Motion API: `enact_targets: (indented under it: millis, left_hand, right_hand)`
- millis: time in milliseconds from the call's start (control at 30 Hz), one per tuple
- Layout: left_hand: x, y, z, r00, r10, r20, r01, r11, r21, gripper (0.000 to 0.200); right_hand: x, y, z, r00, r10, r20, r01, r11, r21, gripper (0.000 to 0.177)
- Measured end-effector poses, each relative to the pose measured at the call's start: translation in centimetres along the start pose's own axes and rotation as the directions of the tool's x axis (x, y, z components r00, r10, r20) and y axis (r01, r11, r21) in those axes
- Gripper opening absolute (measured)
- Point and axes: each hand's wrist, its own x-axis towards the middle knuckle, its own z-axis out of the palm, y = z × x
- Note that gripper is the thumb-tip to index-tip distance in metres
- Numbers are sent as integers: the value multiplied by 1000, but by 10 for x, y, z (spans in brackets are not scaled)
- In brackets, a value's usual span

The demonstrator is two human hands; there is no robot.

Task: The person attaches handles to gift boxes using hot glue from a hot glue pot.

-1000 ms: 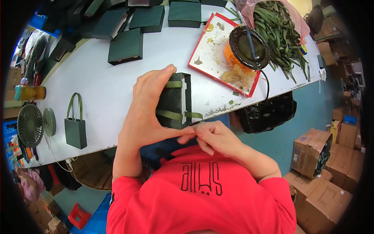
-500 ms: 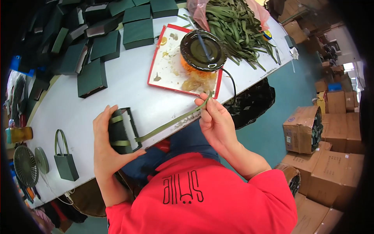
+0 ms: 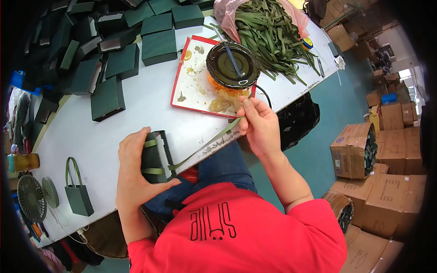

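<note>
My left hand (image 3: 131, 166) grips a small dark green box (image 3: 150, 158) between thumb and fingers, at the table's near side. Its pale open side faces right, and green ribbon bands cross it. From the box a loose olive ribbon (image 3: 226, 130) runs up and right to my right hand (image 3: 261, 122), which pinches its far end. That hand is just in front of a red-rimmed white tray (image 3: 182, 108). On the tray sits a round pot (image 3: 218, 80) with a dark top, a brush-like stick (image 3: 233, 59) lying across it.
A pile of olive ribbons (image 3: 268, 34) spills from a pink plastic bag at the back. Several dark green boxes (image 3: 158, 47) crowd the back left. A small handled bag (image 3: 78, 199) and a fan (image 3: 32, 197) stand at left. Cardboard cartons (image 3: 353, 150) stack at right.
My left hand and the box have shifted slightly right in view. My right hand has also moved right, its fingers now turned more over the ribbon end.
</note>
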Motion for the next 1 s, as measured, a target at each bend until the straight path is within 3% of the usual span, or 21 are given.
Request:
enact_targets:
  millis: [200, 400, 800, 1000]
  left_hand:
    - [15, 10, 12, 992, 126, 30, -125, 992, -33, 108]
    - [20, 15, 15, 988, 148, 44, -146, 988, -54, 106]
    - [19, 15, 19, 985, 171, 34, -168, 984, -56, 105]
    - [19, 14, 16, 989, 140, 43, -137, 989, -53, 106]
  right_hand:
    - [16, -13, 0, 998, -66, 6, 66, 991, -116, 23]
    - [20, -16, -2, 997, -68, -24, 63, 983, -170, 21]
    - [31, -17, -3, 996, 62, -68, -72, 985, -158, 20]
    - [32, -16, -10, 998, 60, -8, -61, 994, -93, 18]
